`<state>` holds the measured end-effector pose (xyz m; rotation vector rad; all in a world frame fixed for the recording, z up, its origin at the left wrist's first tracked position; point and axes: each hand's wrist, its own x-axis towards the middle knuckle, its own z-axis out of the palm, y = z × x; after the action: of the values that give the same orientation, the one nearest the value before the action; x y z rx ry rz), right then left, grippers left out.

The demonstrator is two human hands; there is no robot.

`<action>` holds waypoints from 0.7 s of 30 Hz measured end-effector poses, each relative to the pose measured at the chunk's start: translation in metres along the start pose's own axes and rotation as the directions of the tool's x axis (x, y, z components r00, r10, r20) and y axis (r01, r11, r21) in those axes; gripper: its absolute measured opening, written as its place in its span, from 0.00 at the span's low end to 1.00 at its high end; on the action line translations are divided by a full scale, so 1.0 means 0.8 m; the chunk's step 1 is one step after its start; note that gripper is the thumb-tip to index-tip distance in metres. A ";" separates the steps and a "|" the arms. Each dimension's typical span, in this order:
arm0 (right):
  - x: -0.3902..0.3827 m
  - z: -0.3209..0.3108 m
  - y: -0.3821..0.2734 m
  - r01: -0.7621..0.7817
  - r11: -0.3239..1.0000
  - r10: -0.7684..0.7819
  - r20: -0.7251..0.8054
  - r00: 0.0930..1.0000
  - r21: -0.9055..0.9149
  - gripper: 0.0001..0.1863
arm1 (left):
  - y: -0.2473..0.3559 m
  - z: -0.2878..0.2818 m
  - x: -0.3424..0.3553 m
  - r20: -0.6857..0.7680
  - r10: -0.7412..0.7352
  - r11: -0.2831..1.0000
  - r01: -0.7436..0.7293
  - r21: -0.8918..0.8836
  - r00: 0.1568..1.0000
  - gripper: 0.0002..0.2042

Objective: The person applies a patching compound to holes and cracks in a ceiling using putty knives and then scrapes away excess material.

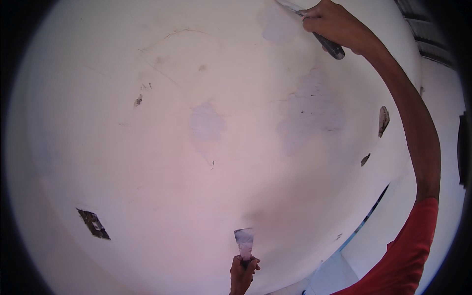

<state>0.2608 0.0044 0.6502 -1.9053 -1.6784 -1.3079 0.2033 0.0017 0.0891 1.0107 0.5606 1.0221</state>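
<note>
My right hand (pixel 330 22) is raised high on the right, wrapped around the black handle of a putty knife (pixel 335 48). Its blade meets the pale wall (pixel 172 196) near the top edge, beside a lilac-grey patch of filler (pixel 280 25). Low in the middle, my left hand (pixel 244 273) grips a second putty knife (pixel 244 241), blade pointing up, with whitish paste smeared on the metal. That blade appears apart from the wall, though the exact gap is hard to judge.
More filler patches (pixel 207 123) mark the wall, a large one (pixel 312 110) right of centre. Chipped holes (pixel 383 120) show at the right and a rectangular cut-out (pixel 93 223) at the lower left. A dark object (pixel 462 150) stands at the right rim; corrugated roofing (pixel 427 32) lies above.
</note>
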 end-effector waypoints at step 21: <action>-0.129 0.063 -0.024 0.286 0.957 -0.285 -0.047 0.957 0.037 0.22 | -0.042 -0.015 0.014 -0.031 0.003 0.995 -0.006 -0.098 1.000 0.07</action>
<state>0.2743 -0.0203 0.5375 -1.6443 -2.0009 -1.3881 0.2131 0.0119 0.0544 0.9112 0.5287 1.0609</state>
